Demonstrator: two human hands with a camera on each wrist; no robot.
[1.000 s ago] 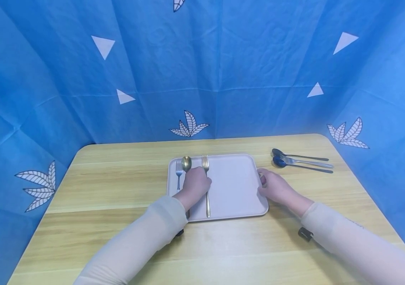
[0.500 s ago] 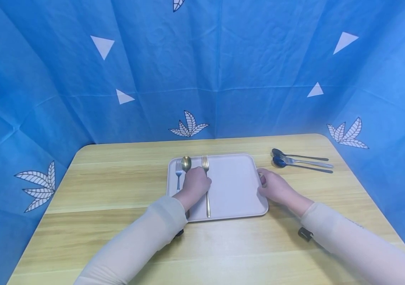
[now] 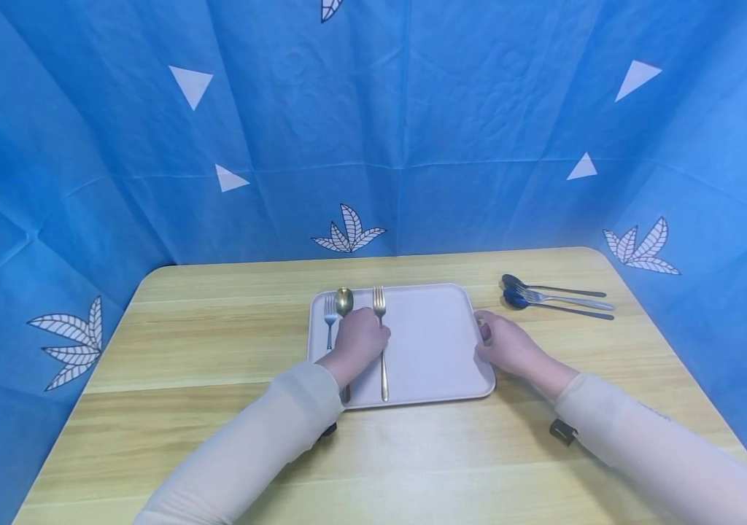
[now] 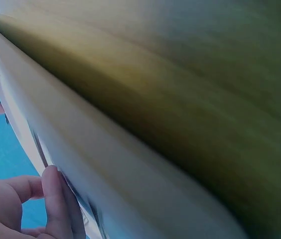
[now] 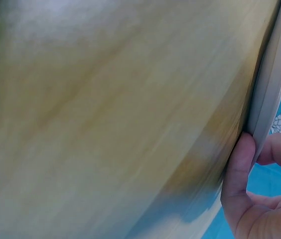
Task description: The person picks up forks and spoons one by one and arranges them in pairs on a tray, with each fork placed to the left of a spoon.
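A pale rectangular tray (image 3: 432, 343) lies on the table. Inside it, left to right, lie a silver fork (image 3: 330, 312), a gold spoon (image 3: 343, 300) and a gold fork (image 3: 380, 299), roughly parallel. My left hand (image 3: 362, 339) reaches over the tray, covering parts of the spoon and the gold fork. In the left wrist view its thumb and forefinger pinch the gold fork's handle (image 4: 40, 149). My right hand (image 3: 508, 343) grips the tray's right side. In the right wrist view the thumb (image 5: 240, 159) and forefinger (image 5: 277, 149) pinch the tray rim (image 5: 267, 99) between them.
To the right of the tray, a dark spoon (image 3: 512, 281), a silver fork (image 3: 570, 299) and another dark spoon (image 3: 564, 309) lie close together on the wooden table (image 3: 216, 328). A blue patterned curtain (image 3: 400, 131) hangs behind the table and along its sides.
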